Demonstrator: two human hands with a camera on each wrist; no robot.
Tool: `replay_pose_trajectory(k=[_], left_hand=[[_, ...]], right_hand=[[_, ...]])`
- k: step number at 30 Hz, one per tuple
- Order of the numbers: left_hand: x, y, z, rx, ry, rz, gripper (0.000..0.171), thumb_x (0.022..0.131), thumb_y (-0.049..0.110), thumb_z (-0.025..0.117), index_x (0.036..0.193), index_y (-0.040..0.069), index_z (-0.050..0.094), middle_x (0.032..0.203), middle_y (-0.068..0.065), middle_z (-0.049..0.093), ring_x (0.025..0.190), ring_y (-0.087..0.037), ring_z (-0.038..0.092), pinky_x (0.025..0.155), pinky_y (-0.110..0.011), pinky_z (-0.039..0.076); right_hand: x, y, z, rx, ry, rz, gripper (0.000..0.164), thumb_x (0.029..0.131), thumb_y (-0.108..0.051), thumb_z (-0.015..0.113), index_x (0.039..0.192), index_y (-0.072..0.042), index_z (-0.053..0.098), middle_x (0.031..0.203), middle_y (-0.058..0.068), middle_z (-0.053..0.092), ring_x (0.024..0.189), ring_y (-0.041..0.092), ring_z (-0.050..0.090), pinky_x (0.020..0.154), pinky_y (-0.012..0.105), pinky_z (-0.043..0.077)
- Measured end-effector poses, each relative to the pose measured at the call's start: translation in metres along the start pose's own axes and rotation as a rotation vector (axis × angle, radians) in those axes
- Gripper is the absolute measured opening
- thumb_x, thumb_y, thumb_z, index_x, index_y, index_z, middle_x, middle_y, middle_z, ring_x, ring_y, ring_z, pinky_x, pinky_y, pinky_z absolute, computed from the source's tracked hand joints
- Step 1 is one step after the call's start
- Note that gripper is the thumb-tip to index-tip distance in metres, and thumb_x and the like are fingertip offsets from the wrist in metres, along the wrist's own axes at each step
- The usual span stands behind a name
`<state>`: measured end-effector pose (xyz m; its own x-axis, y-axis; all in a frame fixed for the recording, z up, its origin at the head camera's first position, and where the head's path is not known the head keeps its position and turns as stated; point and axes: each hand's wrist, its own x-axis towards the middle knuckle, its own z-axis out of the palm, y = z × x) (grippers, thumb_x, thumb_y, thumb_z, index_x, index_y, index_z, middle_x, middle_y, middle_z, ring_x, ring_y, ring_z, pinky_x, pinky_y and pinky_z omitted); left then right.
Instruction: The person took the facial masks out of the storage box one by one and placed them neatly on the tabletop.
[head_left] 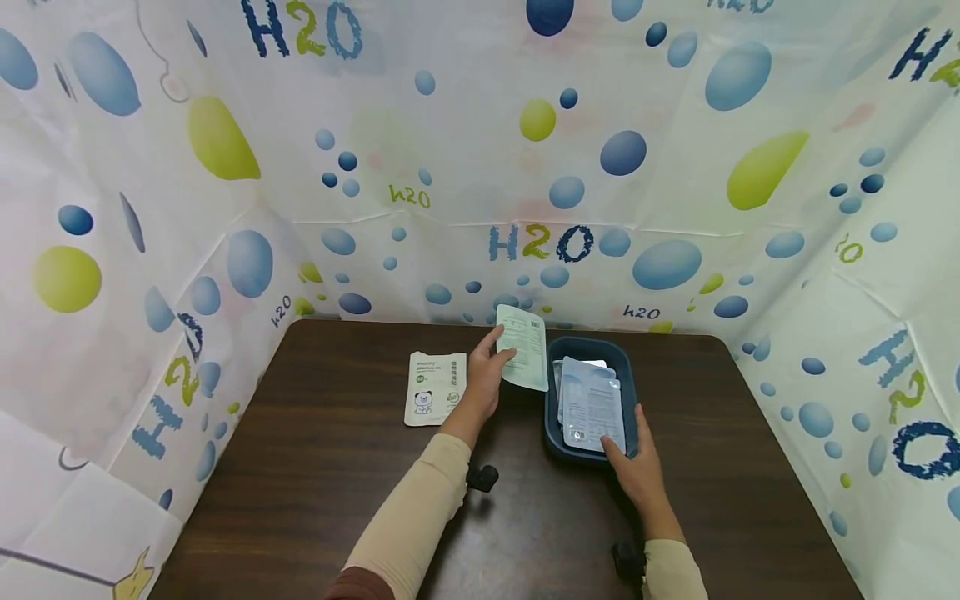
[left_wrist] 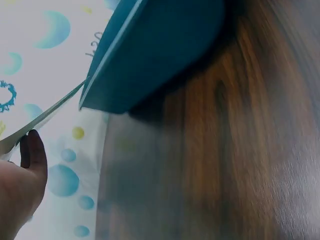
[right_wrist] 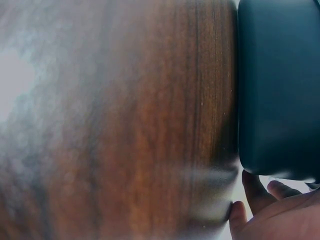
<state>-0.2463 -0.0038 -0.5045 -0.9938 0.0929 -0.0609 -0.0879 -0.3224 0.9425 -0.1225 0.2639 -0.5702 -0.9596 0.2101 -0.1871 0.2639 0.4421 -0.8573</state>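
My left hand (head_left: 483,379) pinches a light green printed sachet (head_left: 527,354) by its left edge. The sachet is tilted, its lower right corner right at the left rim of a dark blue plastic bin (head_left: 628,379). Seen edge-on in the left wrist view, the sachet (left_wrist: 52,107) overlaps the rim of the bin (left_wrist: 150,60). My right hand (head_left: 643,483) holds the bin's near right corner, thumb over the rim and fingers along the outside. Inside the bin lie pale blue and white sachets (head_left: 592,400), stacked flat.
A cream sachet (head_left: 429,379) printed with a bear lies on the dark wooden table (head_left: 315,467), left of my left hand. White sheeting (head_left: 465,150) with blue and green dots hangs behind and beside the table. Small black wrist cameras (head_left: 483,478) sit at both wrists.
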Motion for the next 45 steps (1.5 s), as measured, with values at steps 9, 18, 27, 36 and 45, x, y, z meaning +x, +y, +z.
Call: replay_pose_trajectory(k=[9, 18, 27, 36, 45], left_hand=[[-0.001, -0.023, -0.027, 0.123, 0.077, -0.069, 0.060, 0.100, 0.009, 0.057, 0.157, 0.007, 0.038, 0.167, -0.016, 0.029, 0.155, -0.033, 0.029, 0.122, -0.047, 0.034], [-0.008, -0.044, -0.044, 0.764, 0.030, 0.054, 0.072, 0.091, 0.019, 0.074, 0.153, -0.001, 0.043, 0.159, -0.022, 0.041, 0.149, -0.041, 0.035, 0.121, -0.054, 0.033], [-0.013, -0.060, -0.059, 1.540, -0.049, 0.097, 0.088, 0.088, 0.056, 0.073, 0.153, 0.005, 0.044, 0.166, -0.013, 0.034, 0.157, -0.039, 0.019, 0.125, -0.060, 0.019], [-0.015, -0.062, -0.066, 1.641, -0.106, 0.026, 0.091, 0.094, 0.068, 0.054, 0.162, 0.014, 0.030, 0.173, -0.011, 0.014, 0.161, -0.037, 0.004, 0.127, -0.061, 0.010], [-0.015, -0.061, -0.061, 1.680, -0.119, 0.018, 0.092, 0.094, 0.070, 0.051, 0.162, 0.012, 0.029, 0.173, -0.008, 0.012, 0.161, -0.035, 0.000, 0.127, -0.061, 0.004]], right_hand=[[-0.001, 0.001, 0.000, -0.003, -0.005, 0.012, 0.093, 0.100, -0.040, 0.062, 0.166, -0.028, -0.003, 0.174, 0.010, 0.001, 0.159, 0.042, 0.007, 0.124, 0.068, 0.010], [0.000, 0.003, 0.001, 0.006, 0.001, 0.015, 0.095, 0.099, -0.043, 0.063, 0.166, -0.029, -0.002, 0.174, 0.010, 0.002, 0.159, 0.042, 0.008, 0.123, 0.069, 0.011], [0.001, 0.003, 0.000, -0.009, -0.002, 0.008, 0.093, 0.100, -0.043, 0.062, 0.166, -0.030, -0.003, 0.174, 0.008, 0.001, 0.159, 0.041, 0.007, 0.124, 0.068, 0.010], [0.001, 0.002, 0.000, -0.012, -0.007, 0.019, 0.094, 0.100, -0.043, 0.062, 0.165, -0.030, -0.004, 0.174, 0.008, 0.000, 0.159, 0.041, 0.007, 0.124, 0.068, 0.010], [-0.001, 0.000, 0.000, -0.005, -0.005, 0.019, 0.093, 0.100, -0.042, 0.062, 0.166, -0.030, -0.003, 0.174, 0.009, 0.001, 0.159, 0.042, 0.008, 0.124, 0.069, 0.010]])
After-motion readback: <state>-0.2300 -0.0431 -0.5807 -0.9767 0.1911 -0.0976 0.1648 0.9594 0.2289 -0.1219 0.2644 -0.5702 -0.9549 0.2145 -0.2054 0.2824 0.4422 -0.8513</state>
